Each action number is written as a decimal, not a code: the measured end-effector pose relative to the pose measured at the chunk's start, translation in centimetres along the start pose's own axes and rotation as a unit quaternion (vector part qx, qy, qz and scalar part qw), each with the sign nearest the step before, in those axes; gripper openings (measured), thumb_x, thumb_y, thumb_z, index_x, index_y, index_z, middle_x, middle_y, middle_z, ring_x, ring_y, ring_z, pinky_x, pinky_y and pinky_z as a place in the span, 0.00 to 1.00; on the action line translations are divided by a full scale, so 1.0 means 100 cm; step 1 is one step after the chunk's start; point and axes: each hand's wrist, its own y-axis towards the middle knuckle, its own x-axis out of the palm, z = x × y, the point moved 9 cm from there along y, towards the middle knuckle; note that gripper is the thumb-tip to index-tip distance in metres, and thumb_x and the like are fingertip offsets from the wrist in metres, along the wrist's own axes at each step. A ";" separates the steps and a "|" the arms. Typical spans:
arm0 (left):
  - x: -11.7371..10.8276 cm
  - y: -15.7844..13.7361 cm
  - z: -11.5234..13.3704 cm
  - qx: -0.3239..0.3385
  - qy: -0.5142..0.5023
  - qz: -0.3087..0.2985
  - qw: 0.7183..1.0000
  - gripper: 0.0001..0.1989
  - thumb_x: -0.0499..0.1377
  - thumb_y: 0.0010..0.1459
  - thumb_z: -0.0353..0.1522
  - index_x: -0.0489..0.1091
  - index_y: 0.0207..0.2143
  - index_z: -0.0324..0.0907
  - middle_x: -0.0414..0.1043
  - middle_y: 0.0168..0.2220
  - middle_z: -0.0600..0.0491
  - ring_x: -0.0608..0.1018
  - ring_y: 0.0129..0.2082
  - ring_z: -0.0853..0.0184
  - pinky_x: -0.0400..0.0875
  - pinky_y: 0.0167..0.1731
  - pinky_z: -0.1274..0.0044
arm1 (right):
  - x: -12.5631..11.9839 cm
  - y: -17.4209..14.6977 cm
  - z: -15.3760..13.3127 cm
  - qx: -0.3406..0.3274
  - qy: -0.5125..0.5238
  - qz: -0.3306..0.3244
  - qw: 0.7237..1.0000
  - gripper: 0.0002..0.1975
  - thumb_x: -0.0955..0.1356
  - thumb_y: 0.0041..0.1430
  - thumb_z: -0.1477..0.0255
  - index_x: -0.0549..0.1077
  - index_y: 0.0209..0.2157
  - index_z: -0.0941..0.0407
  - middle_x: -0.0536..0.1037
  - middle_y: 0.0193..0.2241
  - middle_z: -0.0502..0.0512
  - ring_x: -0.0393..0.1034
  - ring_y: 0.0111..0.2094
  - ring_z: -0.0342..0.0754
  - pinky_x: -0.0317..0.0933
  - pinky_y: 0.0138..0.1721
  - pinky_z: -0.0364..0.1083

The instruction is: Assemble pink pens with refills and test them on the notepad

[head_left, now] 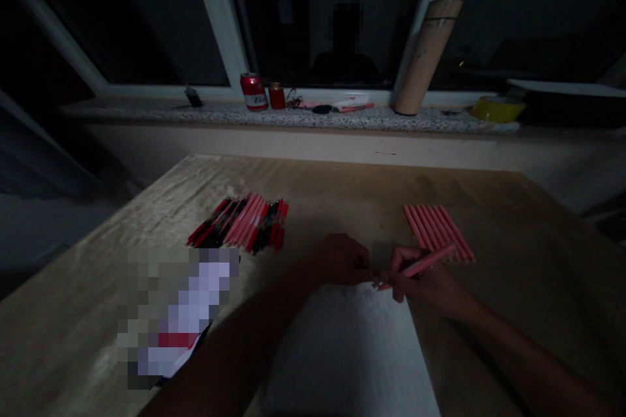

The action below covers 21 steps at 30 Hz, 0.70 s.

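My right hand is closed around a pink pen, held slanted with its lower end pointing left. My left hand has its fingers curled in close to that lower end. Something small and pale shows between the two hands, too dark and blurred to make out. Both hands are over the far edge of a white sheet of paper. Just beyond my right hand lies a neat row of several pink pens.
Several red, black and pink pens lie bunched on the table. A pixelated object is at the left. Along the windowsill stand a red can, a red jar, a tall tube and yellow tape.
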 end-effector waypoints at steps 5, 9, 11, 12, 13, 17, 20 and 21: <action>0.000 0.000 -0.001 0.000 0.017 -0.007 1.000 0.17 0.58 0.50 0.44 0.70 0.20 0.40 0.69 0.19 0.56 0.68 0.20 0.74 0.52 0.22 0.80 | 0.001 0.000 -0.001 -0.004 -0.011 0.011 1.000 0.14 0.71 0.48 0.67 0.64 0.17 0.56 0.72 0.15 0.50 0.67 0.19 0.43 0.56 0.18 0.40; 0.001 0.000 -0.001 -0.003 -0.002 -0.018 1.000 0.18 0.59 0.48 0.46 0.70 0.21 0.40 0.70 0.20 0.56 0.68 0.20 0.74 0.53 0.23 0.80 | 0.000 0.000 -0.002 -0.013 -0.020 0.019 1.000 0.13 0.70 0.49 0.67 0.64 0.17 0.55 0.70 0.14 0.48 0.64 0.17 0.41 0.54 0.17 0.40; 0.001 0.000 0.000 -0.004 -0.009 -0.017 1.000 0.18 0.60 0.47 0.47 0.70 0.21 0.40 0.70 0.20 0.56 0.69 0.21 0.73 0.54 0.23 0.80 | 0.000 0.001 -0.002 -0.018 -0.032 0.018 0.999 0.13 0.69 0.49 0.67 0.64 0.18 0.56 0.68 0.14 0.48 0.61 0.16 0.40 0.52 0.16 0.39; 0.001 0.000 0.000 -0.005 -0.010 -0.015 1.000 0.18 0.60 0.46 0.47 0.70 0.21 0.40 0.70 0.20 0.56 0.69 0.21 0.73 0.54 0.23 0.80 | -0.001 0.001 -0.003 -0.021 -0.037 0.016 0.999 0.13 0.69 0.49 0.68 0.63 0.18 0.56 0.68 0.14 0.47 0.60 0.16 0.39 0.51 0.16 0.39; 0.001 0.001 0.000 -0.005 -0.010 -0.012 1.000 0.18 0.60 0.46 0.47 0.70 0.20 0.40 0.70 0.20 0.56 0.69 0.21 0.73 0.55 0.24 0.80 | -0.001 0.001 -0.004 -0.026 -0.041 0.015 0.999 0.13 0.69 0.49 0.68 0.63 0.18 0.56 0.67 0.14 0.47 0.59 0.16 0.39 0.50 0.16 0.39; 0.000 0.001 0.000 -0.008 -0.005 -0.015 1.000 0.17 0.61 0.45 0.46 0.71 0.21 0.40 0.71 0.21 0.56 0.70 0.22 0.73 0.57 0.25 0.81 | 0.000 0.002 -0.008 -0.048 -0.056 0.009 0.997 0.14 0.68 0.50 0.67 0.62 0.18 0.56 0.66 0.15 0.47 0.57 0.17 0.38 0.49 0.17 0.38; 0.000 0.001 0.000 -0.014 0.000 -0.030 0.999 0.17 0.60 0.46 0.46 0.72 0.22 0.40 0.71 0.21 0.57 0.70 0.22 0.74 0.57 0.25 0.81 | 0.003 0.002 -0.009 -0.053 -0.073 0.006 0.996 0.14 0.67 0.51 0.67 0.62 0.18 0.57 0.65 0.15 0.47 0.57 0.17 0.38 0.49 0.17 0.38; 0.000 0.001 0.001 -0.016 0.002 -0.033 0.999 0.17 0.60 0.46 0.45 0.72 0.22 0.40 0.71 0.21 0.57 0.70 0.22 0.74 0.57 0.25 0.82 | 0.003 0.002 -0.010 -0.054 -0.078 0.006 0.995 0.14 0.67 0.51 0.67 0.62 0.18 0.57 0.65 0.15 0.47 0.57 0.17 0.38 0.49 0.17 0.38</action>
